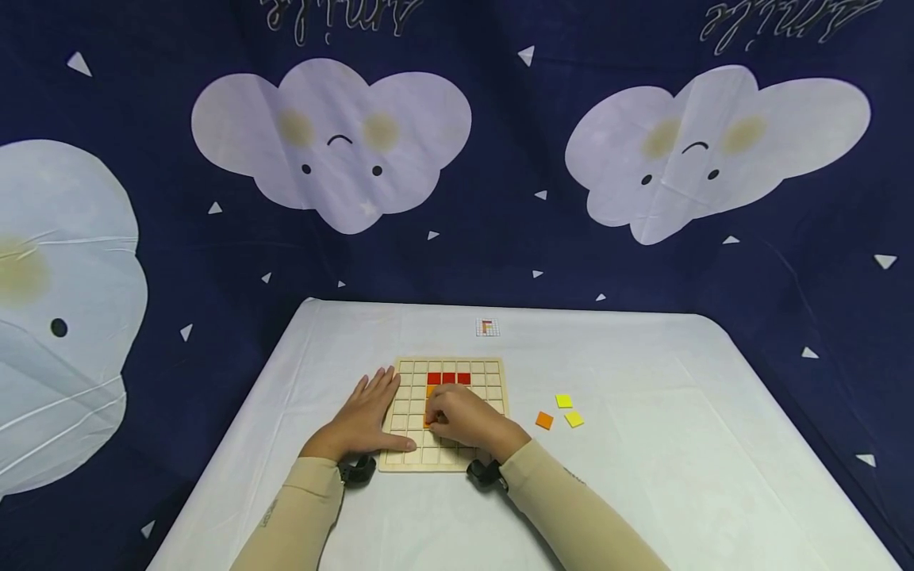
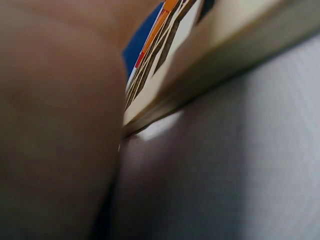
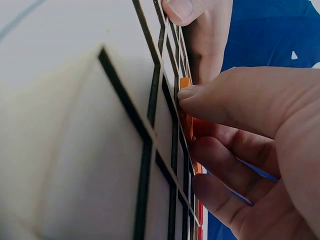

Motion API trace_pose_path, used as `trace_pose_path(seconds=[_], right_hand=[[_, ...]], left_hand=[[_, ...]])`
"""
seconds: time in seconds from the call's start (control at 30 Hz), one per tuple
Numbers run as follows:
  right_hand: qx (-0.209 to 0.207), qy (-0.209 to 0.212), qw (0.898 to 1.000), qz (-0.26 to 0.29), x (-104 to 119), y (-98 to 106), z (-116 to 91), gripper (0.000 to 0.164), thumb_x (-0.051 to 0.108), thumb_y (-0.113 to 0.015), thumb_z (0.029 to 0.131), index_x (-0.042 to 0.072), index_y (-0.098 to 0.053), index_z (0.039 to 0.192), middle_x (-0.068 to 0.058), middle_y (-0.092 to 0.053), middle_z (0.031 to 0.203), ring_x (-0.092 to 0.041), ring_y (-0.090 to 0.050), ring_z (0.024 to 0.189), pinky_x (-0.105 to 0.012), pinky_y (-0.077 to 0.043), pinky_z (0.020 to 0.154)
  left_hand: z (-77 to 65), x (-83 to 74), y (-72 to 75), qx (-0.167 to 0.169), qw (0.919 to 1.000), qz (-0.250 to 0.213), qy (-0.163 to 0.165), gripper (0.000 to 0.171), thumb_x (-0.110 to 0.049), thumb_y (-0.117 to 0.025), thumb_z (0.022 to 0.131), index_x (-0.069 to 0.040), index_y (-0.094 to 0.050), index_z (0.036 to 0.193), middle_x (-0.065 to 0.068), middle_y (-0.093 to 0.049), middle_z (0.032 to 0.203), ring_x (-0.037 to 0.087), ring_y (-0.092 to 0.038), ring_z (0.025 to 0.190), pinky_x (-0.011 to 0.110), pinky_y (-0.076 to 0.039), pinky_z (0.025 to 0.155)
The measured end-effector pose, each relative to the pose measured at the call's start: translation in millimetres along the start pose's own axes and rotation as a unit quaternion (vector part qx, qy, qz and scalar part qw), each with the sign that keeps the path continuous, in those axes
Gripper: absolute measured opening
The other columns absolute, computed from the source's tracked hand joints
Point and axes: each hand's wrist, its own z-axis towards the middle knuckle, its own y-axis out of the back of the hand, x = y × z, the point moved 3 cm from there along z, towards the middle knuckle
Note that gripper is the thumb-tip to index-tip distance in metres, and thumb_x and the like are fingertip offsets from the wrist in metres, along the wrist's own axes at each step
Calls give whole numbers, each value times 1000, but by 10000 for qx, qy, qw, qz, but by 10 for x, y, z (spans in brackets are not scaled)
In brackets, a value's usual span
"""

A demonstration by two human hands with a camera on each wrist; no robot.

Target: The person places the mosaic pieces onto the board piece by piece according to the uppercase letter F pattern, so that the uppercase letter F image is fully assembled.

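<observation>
A light wooden grid board point(image 1: 493, 392) lies on the white table. My left hand point(image 1: 364, 416) rests along its left side, fingers spread and straight, with the thumb reaching over the lower left cells. My right hand point(image 1: 464, 416) bends over the middle of the grid and pinches an orange square tile point(image 3: 185, 82) between thumb and fingers, right at the cells. Above it, three red tiles point(image 1: 449, 378) sit in a row, and another orange tile point(image 1: 432, 391) is under the leftmost red one. The right hand hides part of the grid.
Right of the board lie a loose orange tile point(image 1: 544, 420) and two yellow tiles point(image 1: 564, 401). A small printed pattern card point(image 1: 488, 327) is near the table's back edge. Behind the table hangs a dark blue cloth point(image 1: 500, 238) with clouds.
</observation>
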Motion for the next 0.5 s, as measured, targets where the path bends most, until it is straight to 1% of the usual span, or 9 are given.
trace_pose_path(seconds=[0.13,0.27,0.33,0.4,0.5], right_hand=[[-20,-133,9999,20,-8,3,-14,7,4,-81,90,10,-78,87,6,-63,90,-6,-53,77,-18,-48,70],[-42,-231,9997,97,-13,1,-31,6,5,-81,90,10,-79,88,6,-62,90,-6,-53,77,-18,-48,69],[-71,-273,9995,131,-18,8,-55,6,6,-82,91,11,-79,89,6,-62,92,-7,-54,79,-18,-49,72],[-141,-309,9993,153,-32,27,-101,6,8,-83,91,12,-79,90,6,-63,94,-7,-56,84,-20,-51,77],[-314,-305,9989,184,-75,97,-215,7,8,-83,91,13,-79,92,6,-64,98,-9,-58,91,-24,-54,84]], left_hand=[[3,-2,-3,2,10000,-20,1,136,-82,-74,74,5,-21,165,21,-11,173,35,-4,159,54,-1,126],[3,-6,1,20,10000,-28,19,136,-81,-74,74,5,-21,165,21,-11,173,35,-4,159,54,-1,126],[2,-3,2,-1,10000,-51,10,136,-81,-74,74,5,-21,165,21,-11,173,35,-4,159,54,-1,126],[1,5,1,-5,10000,-71,5,137,-82,-75,73,4,-21,165,21,-11,173,35,-4,159,54,-1,126],[5,21,-3,27,10000,-46,55,139,-83,-74,72,3,-19,166,19,-9,173,32,-2,160,51,1,126]])
